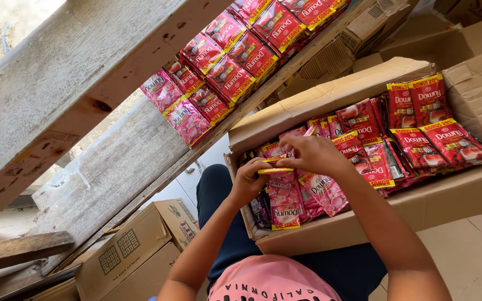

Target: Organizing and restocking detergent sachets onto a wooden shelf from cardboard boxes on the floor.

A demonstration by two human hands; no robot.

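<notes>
Far left, we see pale wooden beams [57,83] slanting across the view, and below them two closed cartons [135,251] on the floor. Moving right, rows of sachets [224,61] hang along a beam, pink ones at the lower end, red ones higher up, overlapping like tiles.

Now the middle, where we find the work. Our left hand [247,179] is curled shut, thumb and fingers pinching the yellow top edge of a pink strip [283,195]. That strip of sachets hangs down from the hand, just over the near left corner of the open box [364,220]. Our right hand [314,155] sits just beside the left, almost touching it, fingers bent and closed on the same yellow edge from above. So both hands grip the one strip, and it hangs between them and the box wall, its lower end against the cardboard. More pink sachets [324,192] lie under the right wrist inside the box.

Further right, the box is packed with red sachets [419,134], some standing on edge, some lying flat and fanned toward the far right wall. The box rests on our lap, dark trousers [224,223] below it, a pink shirt [271,281] at the bottom edge. Behind the box more cardboard [447,39] piles up, top right.
</notes>
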